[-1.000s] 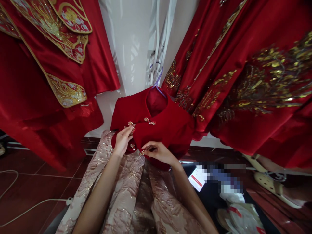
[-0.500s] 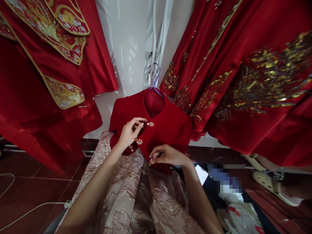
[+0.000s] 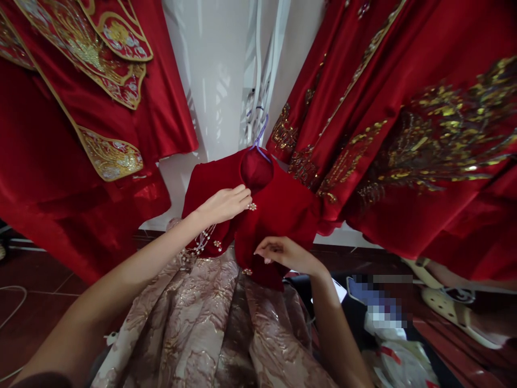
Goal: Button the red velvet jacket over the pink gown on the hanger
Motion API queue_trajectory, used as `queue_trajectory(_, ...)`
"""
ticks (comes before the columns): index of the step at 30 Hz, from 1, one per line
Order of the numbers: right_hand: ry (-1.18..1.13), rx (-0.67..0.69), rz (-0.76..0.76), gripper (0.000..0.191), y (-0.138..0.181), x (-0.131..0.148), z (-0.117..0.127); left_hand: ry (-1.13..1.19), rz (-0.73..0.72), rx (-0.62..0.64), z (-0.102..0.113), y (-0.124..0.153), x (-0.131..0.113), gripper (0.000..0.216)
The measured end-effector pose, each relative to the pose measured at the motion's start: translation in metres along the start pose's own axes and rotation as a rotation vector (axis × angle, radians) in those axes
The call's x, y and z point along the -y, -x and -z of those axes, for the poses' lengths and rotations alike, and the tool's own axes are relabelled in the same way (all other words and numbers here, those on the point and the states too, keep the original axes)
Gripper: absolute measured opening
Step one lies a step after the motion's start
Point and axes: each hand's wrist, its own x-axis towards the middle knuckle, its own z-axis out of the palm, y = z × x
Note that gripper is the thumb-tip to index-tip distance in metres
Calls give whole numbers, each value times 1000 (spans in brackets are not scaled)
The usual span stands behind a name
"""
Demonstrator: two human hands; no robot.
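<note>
A short red velvet jacket (image 3: 278,215) hangs in front of me on a purple hanger (image 3: 258,141). My left hand (image 3: 229,205) is closed at the neckline, fingertips on the jacket's front edge beside a flower-shaped beaded button (image 3: 252,206). The fingers hide part of what they grip. Over the lower right part of the front, my right hand (image 3: 287,254) has loosely curled fingers apart, holding nothing visible. Another beaded button (image 3: 246,272) sits below it at the hem, and one more (image 3: 218,246) on the left panel. Strings of beads (image 3: 203,241) dangle under my left wrist.
A pinkish brocade skirt (image 3: 205,323) spreads below the jacket. Red embroidered garments hang at left (image 3: 173,108) and right (image 3: 424,215). To the lower right are a phone (image 3: 339,291), plastic bags (image 3: 404,361) and a person's foot in a beige clog (image 3: 456,318).
My left hand has moved up and right, turning its back toward me at the neckline. My right hand has let go of the lower beaded button and shifted slightly right.
</note>
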Motion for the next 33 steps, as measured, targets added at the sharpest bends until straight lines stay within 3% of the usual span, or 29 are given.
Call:
queue_trajectory(5, 9, -114, 24, 32, 2, 9, 2, 144, 69, -76, 2, -1, 1, 23)
queue_trajectory(13, -13, -141, 29, 32, 4, 12, 2, 15, 70, -49, -5, -5, 0, 21)
queue_trajectory(19, -23, -143, 39, 31, 2, 10, 1, 279, 23, -79, -2, -7, 6, 16)
queue_trajectory(23, -53, -166, 41, 30, 1, 15, 0, 566, 78, -134, 0, -8, 6, 13)
queue_trajectory(28, -189, -432, 86, 31, -12, 34, 5, 797, 152, -116, -2, -11, 3, 5)
queue_trajectory(31, -226, -694, 221, 34, -31, 52, 11, 804, 166, -150, -6, -12, 5, 7)
queue_trajectory(33, -270, -796, 303, 41, -47, 66, 12, 728, 169, -175, -9, -11, 8, 9)
